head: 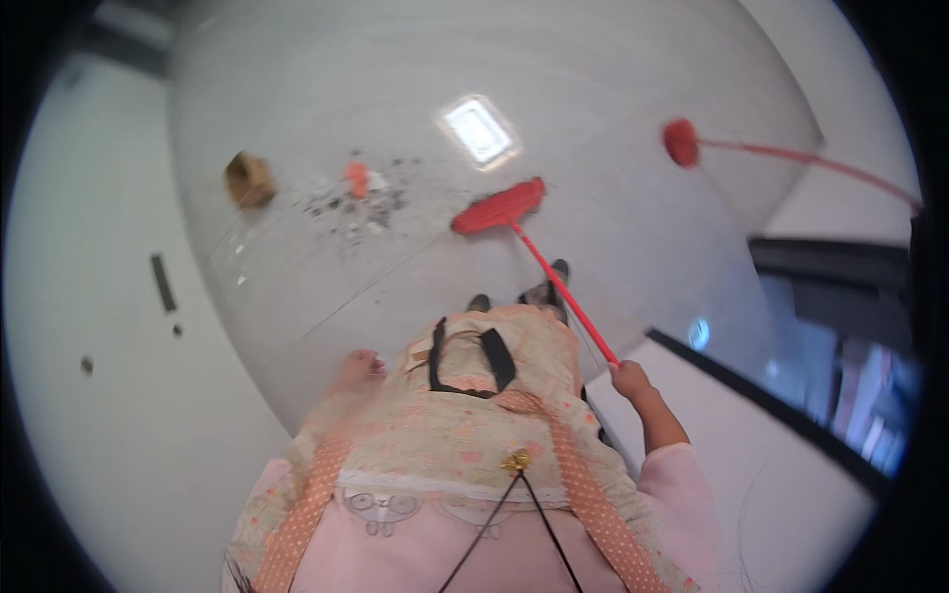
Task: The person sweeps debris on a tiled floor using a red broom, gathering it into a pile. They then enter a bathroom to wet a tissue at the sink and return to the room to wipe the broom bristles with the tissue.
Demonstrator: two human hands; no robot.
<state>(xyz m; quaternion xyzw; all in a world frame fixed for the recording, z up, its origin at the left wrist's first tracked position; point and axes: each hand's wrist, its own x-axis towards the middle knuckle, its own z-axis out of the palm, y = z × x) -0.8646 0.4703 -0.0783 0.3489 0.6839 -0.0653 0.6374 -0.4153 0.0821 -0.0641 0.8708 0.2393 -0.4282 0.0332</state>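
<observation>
My right hand (632, 379) is closed round the upper end of a broom's red handle. The red broom head (500, 207) lies on the grey floor (623, 222) in front of my shoes. Left of it is a scattered heap of dark and pale debris (382, 211) with an orange piece (356, 180) in it. A small brown open-topped cardboard box or bag (250, 180) stands farther left. My left hand (362, 364) hangs beside my floral apron, away from the broom; its fingers look curled, but blur hides whether they are fully closed.
A second red-headed tool (680, 143) with a long red handle is at the right. A white panel (118, 296) with a dark slot runs along the left. At the right stand a white surface (726, 422) with a black edge and a glossy, reflecting pane (801, 370).
</observation>
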